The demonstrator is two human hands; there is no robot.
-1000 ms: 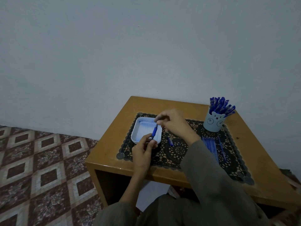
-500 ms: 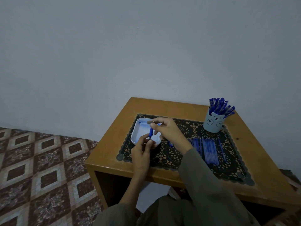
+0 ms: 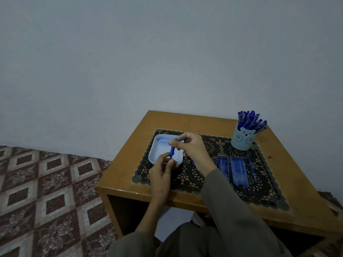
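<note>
Both our left hand [image 3: 160, 175] and right hand [image 3: 193, 147] pinch one blue pen [image 3: 172, 151] over the white tray [image 3: 156, 145]

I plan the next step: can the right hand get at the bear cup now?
Probably yes: the right hand pinches the blue pen piece, yet nothing stands between it and the bear cup.

Only the middle of the blue pen piece [image 3: 172, 151] shows. Its lower end is buried in the pinching fingers of the left hand [image 3: 161, 176], and its upper end sits behind those of the right hand [image 3: 193, 150]. The left hand covers part of the white tray's [image 3: 157, 145] near wall. The right sleeve [image 3: 228, 197] hides most of a small blue bit [image 3: 193, 162] and the near-left end of the refill row [image 3: 238, 169]. The tabletop's [image 3: 185, 123] near right corner runs off the picture's edge.
</note>
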